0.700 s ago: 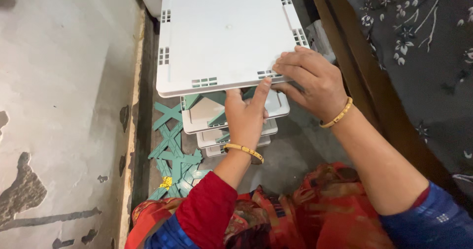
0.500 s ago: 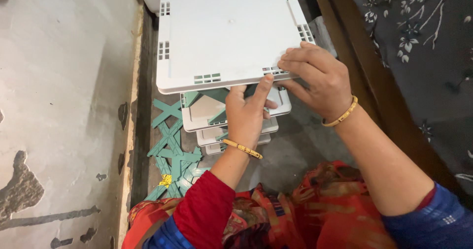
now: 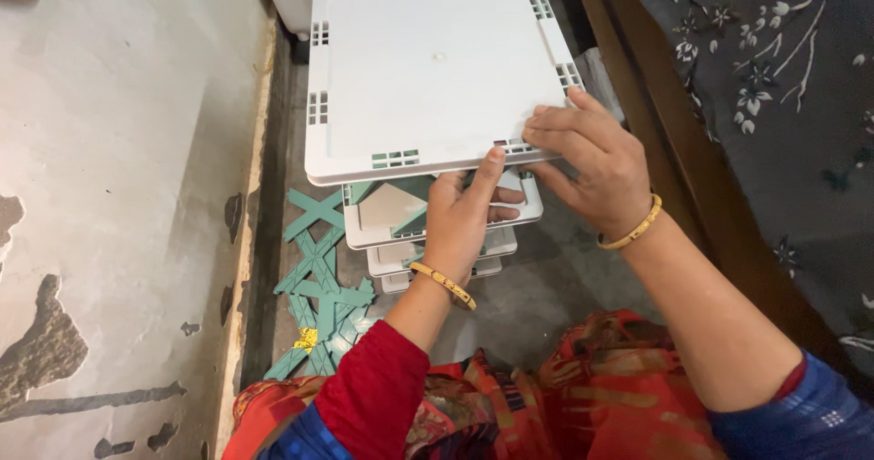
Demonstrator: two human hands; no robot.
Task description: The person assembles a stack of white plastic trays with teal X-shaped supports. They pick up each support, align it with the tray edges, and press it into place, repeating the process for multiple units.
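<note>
Over the near right corner of the white square shelf panel (image 3: pixel 428 69), the right hand (image 3: pixel 592 164) lies flat with its fingers spread on top and the thumb going under the edge, so it pinches the panel between them. The left hand (image 3: pixel 464 219) comes up from below this same edge; its index finger is straight and touches the panel's rim beside the right fingers, and the other fingers curl loosely under the panel, not closed around anything I can see. Both wrists carry a gold bangle.

Under the panel, more white shelf tiers (image 3: pixel 391 232) sit one below another, joined by green supports (image 3: pixel 405 219). Left of these tiers, loose green cross pieces (image 3: pixel 319 287) lie on the grey floor (image 3: pixel 537 287). Right of the panel stands a dark wooden edge (image 3: pixel 665 123) with grey flowered cloth (image 3: pixel 774 78) beyond it. The panel is held level above the tiers, its near edge between both hands.
</note>
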